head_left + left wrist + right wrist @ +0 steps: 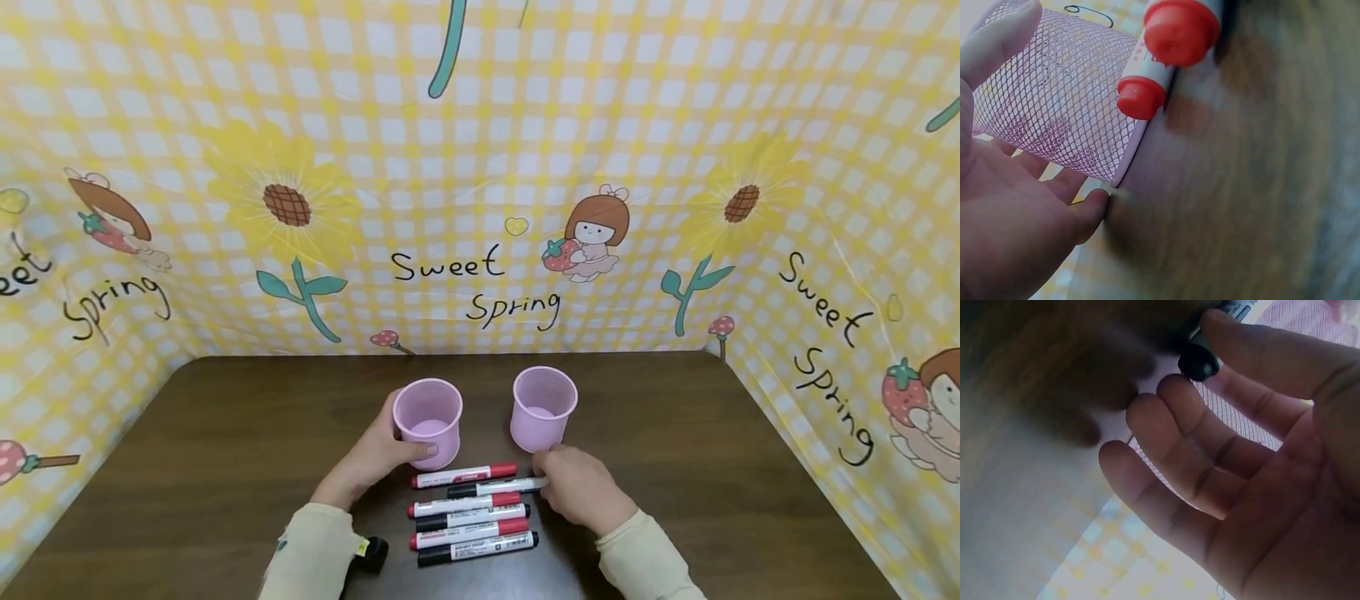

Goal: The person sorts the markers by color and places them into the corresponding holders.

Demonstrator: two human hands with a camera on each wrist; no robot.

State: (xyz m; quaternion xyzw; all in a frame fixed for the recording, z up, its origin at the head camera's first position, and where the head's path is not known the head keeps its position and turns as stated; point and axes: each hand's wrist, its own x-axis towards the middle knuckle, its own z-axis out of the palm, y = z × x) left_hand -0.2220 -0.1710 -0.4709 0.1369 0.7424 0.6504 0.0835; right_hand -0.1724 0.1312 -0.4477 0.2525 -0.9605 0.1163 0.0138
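My left hand (pixel 377 454) grips a pink mesh pen cup (pixel 444 447) that stands upright, thumb on its near side and the other fingers around the far side. In the left wrist view the mesh wall (pixel 1066 94) shows beside the thumb. My right hand (pixel 581 489) pinches the right end of a black-capped whiteboard marker (pixel 495 488) between thumb and index finger. The black end (pixel 1199 361) of that marker pokes out by the thumb in the right wrist view, the other fingers loosely bent. A red-capped marker (pixel 463 476) lies just beyond it, near the left cup.
A second pink mesh cup (pixel 538 429) stands upright behind my right hand. Several red and black markers (pixel 472 531) lie in a stacked row toward me on the dark wooden table (pixel 247 433). A yellow checked cloth (pixel 465 183) hangs around the table's back and sides.
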